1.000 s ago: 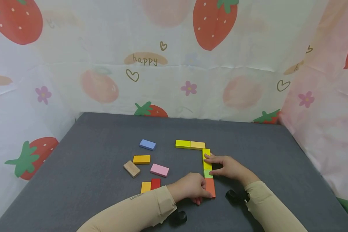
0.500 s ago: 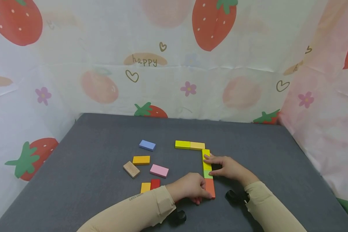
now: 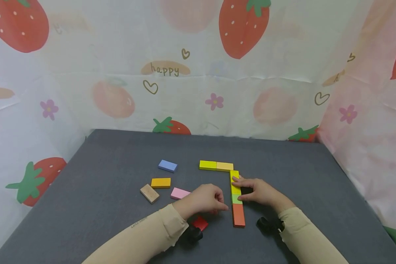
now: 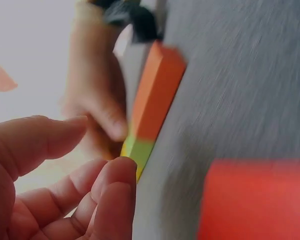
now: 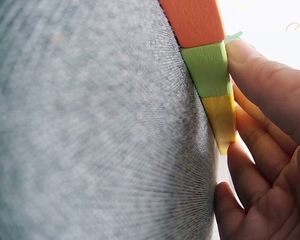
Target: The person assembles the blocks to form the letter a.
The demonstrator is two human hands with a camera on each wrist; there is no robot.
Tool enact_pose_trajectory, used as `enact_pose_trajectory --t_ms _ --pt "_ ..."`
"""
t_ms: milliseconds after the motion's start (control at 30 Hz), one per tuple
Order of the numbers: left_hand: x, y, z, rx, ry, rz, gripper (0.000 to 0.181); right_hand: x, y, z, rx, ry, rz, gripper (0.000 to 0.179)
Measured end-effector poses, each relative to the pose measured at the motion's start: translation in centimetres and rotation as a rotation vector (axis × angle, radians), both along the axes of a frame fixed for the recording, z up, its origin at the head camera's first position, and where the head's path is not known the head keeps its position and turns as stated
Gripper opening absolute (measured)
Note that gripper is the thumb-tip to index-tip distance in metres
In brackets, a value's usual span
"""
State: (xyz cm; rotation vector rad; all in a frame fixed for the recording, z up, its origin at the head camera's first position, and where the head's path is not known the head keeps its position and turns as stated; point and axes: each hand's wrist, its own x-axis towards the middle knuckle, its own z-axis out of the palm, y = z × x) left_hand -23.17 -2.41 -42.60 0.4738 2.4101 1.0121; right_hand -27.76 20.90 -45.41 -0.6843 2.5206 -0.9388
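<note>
My left hand (image 3: 202,200) hovers left of the block line, holding nothing; in the left wrist view the thumb (image 4: 50,140) stands apart from the bent fingers (image 4: 115,195). The line runs toward me: a yellow stretch (image 3: 234,189), a green block (image 3: 237,199) and an orange block (image 3: 239,215), end to end. From the right side my right hand (image 3: 262,190) touches it, thumb (image 5: 245,52) at the green block and fingers on the yellow part. At the line's far end lie a yellow block (image 3: 208,165) and a tan block (image 3: 224,167), crosswise.
To the left lie a blue block (image 3: 167,166), an amber block (image 3: 160,183), a wooden block (image 3: 149,193) and a pink block (image 3: 178,193), partly behind my left hand. A red block (image 3: 201,222) shows beside my left wrist. My left sleeve (image 3: 145,234) crosses the front.
My left hand has let go of the orange block and moved left and away from me. Its sleeve now hides the amber and red pair; a red block shows by the wrist. My right hand stays.
</note>
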Motion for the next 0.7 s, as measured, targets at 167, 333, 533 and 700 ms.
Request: enact_pose_trajectory --t_ms 167,333,533,700 --pt "-1.1 -2.5 0.6 0.01 0.035 0.039 0.013 0.0 0.0 0.0 0.011 -0.009 -0.003 0.057" --pt "-1.9 -5.1 1.1 -0.025 0.085 0.079 0.01 -0.1 0.0 -0.2 0.014 -0.013 -0.002 0.057" --pt "-2.5 -7.5 1.0 -0.085 0.184 0.132 0.009 -0.2 0.1 -0.3 0.014 -0.006 0.007 0.057" --pt "-2.5 -8.7 0.5 -0.123 0.178 0.141 0.01 -0.2 0.1 -0.3 0.006 -0.024 -0.001 0.057"
